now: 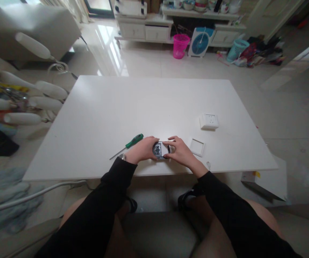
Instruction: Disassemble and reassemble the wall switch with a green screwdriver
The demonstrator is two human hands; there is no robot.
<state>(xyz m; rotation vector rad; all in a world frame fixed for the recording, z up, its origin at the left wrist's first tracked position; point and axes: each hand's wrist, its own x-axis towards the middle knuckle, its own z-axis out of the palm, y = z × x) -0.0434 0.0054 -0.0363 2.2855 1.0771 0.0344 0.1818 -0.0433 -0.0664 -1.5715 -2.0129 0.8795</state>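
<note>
Near the front edge of the table, both hands hold a small square wall switch panel (158,150) with a dark rim, dark markings on its left half and a plain white right half. My left hand (145,148) is closed around the left side, thumb at the near edge. From the right, my right hand (179,152) pinches the white half between thumb and fingers. A green-handled screwdriver (134,141) lies left of my left hand, its tip pointing toward the near left. Beside my right hand lies an empty white square frame (197,147).
A white socket (209,122) on a box stands farther right on the white table (133,104). A small clear piece (208,165) lies near the front edge. White lamp arms (47,103) reach to the table's left side. A grey cable (49,191) runs below the left edge.
</note>
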